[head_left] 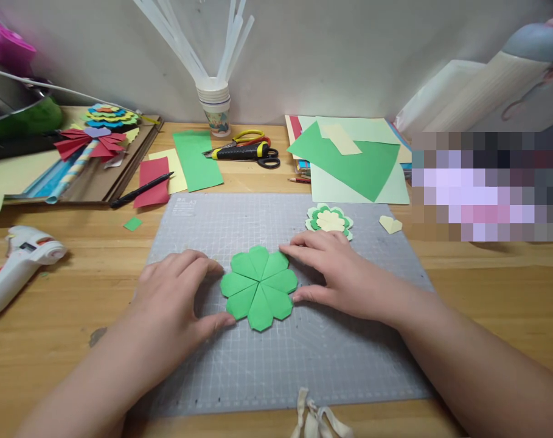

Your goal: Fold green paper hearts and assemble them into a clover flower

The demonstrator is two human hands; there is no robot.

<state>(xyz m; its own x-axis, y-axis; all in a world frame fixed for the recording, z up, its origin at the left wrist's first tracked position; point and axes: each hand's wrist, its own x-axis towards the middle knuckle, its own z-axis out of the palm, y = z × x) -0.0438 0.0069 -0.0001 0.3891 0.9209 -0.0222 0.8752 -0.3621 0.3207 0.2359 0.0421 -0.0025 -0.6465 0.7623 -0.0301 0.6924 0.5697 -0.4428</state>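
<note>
Mat: I can read "A3", in pale print, at the far left corner, beyond my left hand.
Left of the A3: a short mark on the same line, too faint for me to make out.
Under the A3: a small block of fine print in rows; I cannot read a word of it.
Mat grid: pale ruled lines; any figures along the edges are too small for me.
Cup: a coloured print on its side; I cannot tell any lettering in it.
Glue gun: a dark patch on its body, too small for me to read.
</note>
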